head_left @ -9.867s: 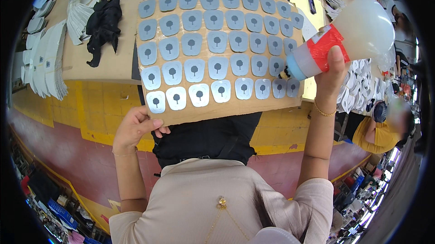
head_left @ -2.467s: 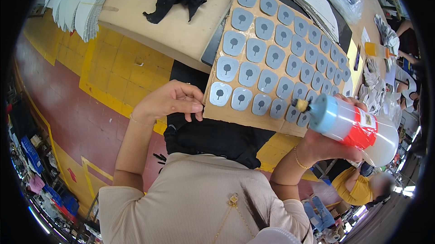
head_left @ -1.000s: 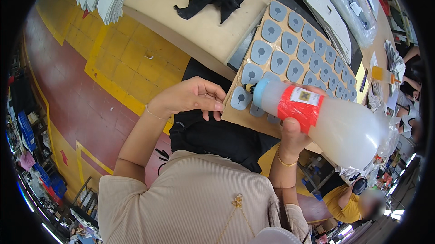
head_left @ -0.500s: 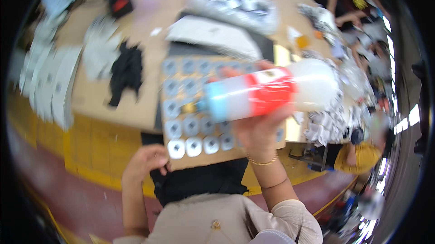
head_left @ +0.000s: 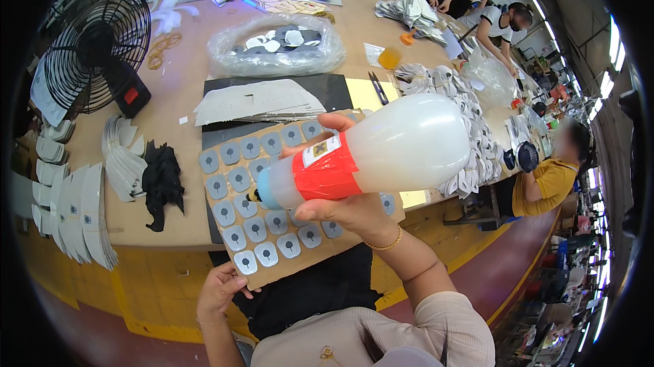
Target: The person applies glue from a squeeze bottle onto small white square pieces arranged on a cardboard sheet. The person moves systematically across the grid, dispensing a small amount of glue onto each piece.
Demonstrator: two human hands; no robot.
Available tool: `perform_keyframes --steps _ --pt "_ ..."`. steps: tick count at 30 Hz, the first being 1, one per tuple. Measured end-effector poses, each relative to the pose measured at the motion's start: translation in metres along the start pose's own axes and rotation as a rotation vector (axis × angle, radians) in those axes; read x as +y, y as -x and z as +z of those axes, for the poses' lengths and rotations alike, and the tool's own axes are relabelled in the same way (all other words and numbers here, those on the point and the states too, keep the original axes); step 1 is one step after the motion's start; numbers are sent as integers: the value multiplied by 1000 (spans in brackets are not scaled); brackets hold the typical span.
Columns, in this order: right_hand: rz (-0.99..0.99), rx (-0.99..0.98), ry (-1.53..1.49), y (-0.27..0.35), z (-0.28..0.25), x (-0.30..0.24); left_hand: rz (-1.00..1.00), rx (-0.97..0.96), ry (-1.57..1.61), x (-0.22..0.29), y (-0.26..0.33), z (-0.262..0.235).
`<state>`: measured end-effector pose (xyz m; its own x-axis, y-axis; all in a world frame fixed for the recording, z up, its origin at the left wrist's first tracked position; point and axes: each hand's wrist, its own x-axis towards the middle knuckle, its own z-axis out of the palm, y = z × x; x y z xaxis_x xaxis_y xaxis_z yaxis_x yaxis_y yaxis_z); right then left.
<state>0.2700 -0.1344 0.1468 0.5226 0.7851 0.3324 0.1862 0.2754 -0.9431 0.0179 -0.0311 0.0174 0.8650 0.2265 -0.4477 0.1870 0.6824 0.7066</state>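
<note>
My right hand [head_left: 351, 207] grips a large squeeze bottle [head_left: 368, 156] of whitish liquid with a red label, held sideways with its nozzle pointing left over a brown cardboard sheet [head_left: 269, 278]. The sheet carries rows of small grey patches [head_left: 238, 179], each with a dark dot. My left hand [head_left: 221, 288] holds the sheet's near left corner, at the table's front edge. Below the sheet lies a black cloth [head_left: 306, 292] on my lap.
A black fan [head_left: 99, 43] stands at the table's far left. White cut pieces [head_left: 75, 213] are stacked along the left edge, beside a black fabric bundle [head_left: 161, 183]. A clear bag of pieces [head_left: 276, 43] lies behind. Other people [head_left: 548, 169] work at the right and far side.
The view has swung back over the table. My right hand has lifted the bottle from the sheet's lower edge to above its middle. My left hand stays at the sheet's corner.
</note>
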Motion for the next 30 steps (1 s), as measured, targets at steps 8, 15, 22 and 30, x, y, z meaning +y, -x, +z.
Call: perform_keyframes --steps 8,15,22,30 --pt "122 327 -263 20 -55 1 -42 -86 30 -9 0 -8" --pt "-27 538 -250 47 -106 -7 -133 -146 -103 -1 -2 7" --pt "-195 755 180 75 -144 7 -137 -113 -157 3 -10 9" --pt "-104 718 256 77 -146 33 -179 -14 -225 15 -9 17"
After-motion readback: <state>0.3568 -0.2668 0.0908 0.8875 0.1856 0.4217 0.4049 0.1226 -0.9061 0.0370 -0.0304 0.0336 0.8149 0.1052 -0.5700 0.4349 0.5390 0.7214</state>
